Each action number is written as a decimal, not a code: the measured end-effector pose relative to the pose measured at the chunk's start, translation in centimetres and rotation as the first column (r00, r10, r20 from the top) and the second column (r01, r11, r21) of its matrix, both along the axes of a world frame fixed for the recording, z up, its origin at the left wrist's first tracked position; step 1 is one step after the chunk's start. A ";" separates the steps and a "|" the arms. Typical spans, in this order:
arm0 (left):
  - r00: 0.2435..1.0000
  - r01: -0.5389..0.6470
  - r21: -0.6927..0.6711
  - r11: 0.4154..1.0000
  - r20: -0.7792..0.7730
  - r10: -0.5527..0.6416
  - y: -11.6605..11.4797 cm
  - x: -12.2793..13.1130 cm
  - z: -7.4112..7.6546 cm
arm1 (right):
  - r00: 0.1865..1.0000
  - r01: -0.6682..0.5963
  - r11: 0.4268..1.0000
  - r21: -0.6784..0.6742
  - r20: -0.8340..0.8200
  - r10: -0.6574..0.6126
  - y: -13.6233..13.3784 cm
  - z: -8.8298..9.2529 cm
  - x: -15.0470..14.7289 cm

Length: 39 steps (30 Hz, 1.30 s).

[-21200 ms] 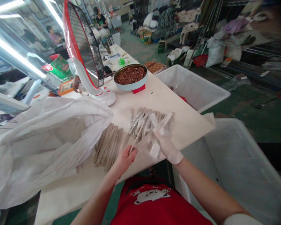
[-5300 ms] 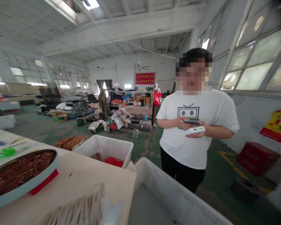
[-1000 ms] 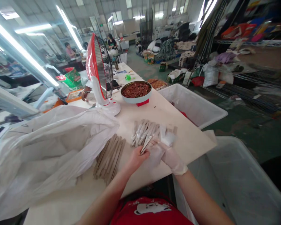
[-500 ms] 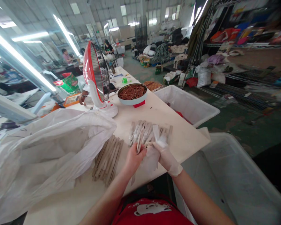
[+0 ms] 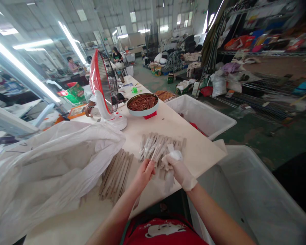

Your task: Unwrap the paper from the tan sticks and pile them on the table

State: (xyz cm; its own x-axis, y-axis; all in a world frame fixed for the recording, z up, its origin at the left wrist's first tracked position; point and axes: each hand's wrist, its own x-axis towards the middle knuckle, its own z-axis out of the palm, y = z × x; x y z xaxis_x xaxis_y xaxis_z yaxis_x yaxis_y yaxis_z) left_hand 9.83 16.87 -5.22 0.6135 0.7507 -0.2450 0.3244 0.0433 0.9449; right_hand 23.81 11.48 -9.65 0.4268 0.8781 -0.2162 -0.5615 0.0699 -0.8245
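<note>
My bare left hand pinches the near end of a thin pale strip at the front of a spread pile of pale strips. Just to its right, my gloved right hand is closed round a crumpled white cloth, part of which sticks out above the fingers and part hangs below. Left of my hands lies a second bundle of long grey-beige strips, partly beside a big white sheet.
A red and white fan and a round tin of brown pieces stand further back on the table. Two translucent bins flank its right side. Shelves are at the far right; people sit in the background.
My left hand has lowered slightly, and the strip that stood up from it now lies lower against the pile. My right hand has drawn its fingers in around the cloth.
</note>
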 end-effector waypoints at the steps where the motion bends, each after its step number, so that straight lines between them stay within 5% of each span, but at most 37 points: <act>1: 1.000 0.004 -0.043 0.999 0.014 -0.003 -0.1 -0.3 0.0 | 1.000 0.004 1.000 0.006 -0.004 -0.004 0.0 -0.2 0.5; 8: 0.998 0.058 -0.140 0.988 0.003 -0.059 -1.6 -1.5 0.9 | 0.988 0.052 0.998 -0.034 -0.143 -0.057 0.0 0.5 1.5; 18: 0.992 0.071 -0.169 0.983 -0.090 -0.087 -2.4 -0.7 0.1 | 0.968 0.253 0.961 -0.114 0.037 -0.250 -0.6 1.2 1.7; 25: 0.995 0.063 -0.166 0.984 -0.063 -0.074 -1.8 -0.6 1.0 | 0.994 -0.106 0.993 0.042 0.026 0.105 -1.6 1.5 0.5; 30: 0.969 0.074 -0.092 0.993 -0.230 -0.093 -0.7 -2.1 0.3 | 0.991 0.133 0.991 0.021 0.004 -0.134 -1.1 1.8 0.0; 34: 0.990 0.015 0.009 1.000 -0.140 -0.014 0.2 -2.4 0.0 | 0.981 -0.192 0.973 0.126 0.046 0.188 -1.2 2.9 -1.5; 39: 0.987 0.030 -0.034 0.999 -0.158 -0.035 0.0 -2.5 -0.3 | 0.981 0.097 0.995 -0.006 -0.166 -0.096 -0.4 2.0 -0.7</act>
State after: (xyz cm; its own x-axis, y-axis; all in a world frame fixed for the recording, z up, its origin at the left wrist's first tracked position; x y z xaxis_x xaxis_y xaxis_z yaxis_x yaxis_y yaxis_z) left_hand 7.34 16.85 -5.53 0.5891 0.7214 -0.3641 0.4717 0.0589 0.8798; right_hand 23.08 11.03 -7.67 0.4678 0.8350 -0.2896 -0.6813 0.1320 -0.7200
